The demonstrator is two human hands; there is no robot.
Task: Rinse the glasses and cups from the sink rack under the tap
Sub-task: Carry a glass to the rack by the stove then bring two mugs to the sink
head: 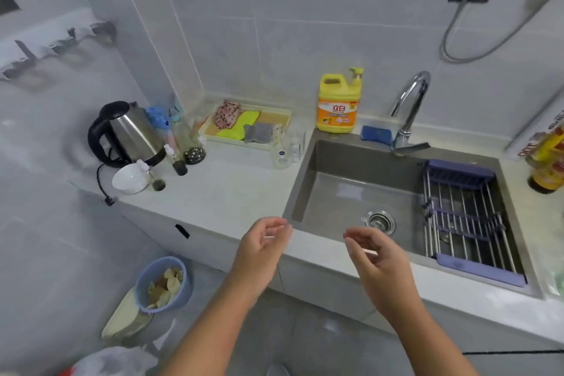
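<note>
The sink rack (467,217), metal bars with purple ends, spans the right side of the grey sink (308,180); I see no glass or cup on it. Two clear glasses (288,148) stand on the counter just left of the sink. The curved chrome tap (409,110) rises behind the sink, and no water runs from it. My left hand (262,246) hovers over the counter's front edge with loosely curled fingers, holding nothing. My right hand (375,256) hovers over the sink's front rim, fingers also loosely curled and empty.
A yellow detergent bottle (338,104) and blue sponge (377,134) sit behind the sink. A tray of cloths (247,125), a kettle (128,131), a white bowl (129,180) and small bottles stand at the left. A blue bin (164,284) is on the floor.
</note>
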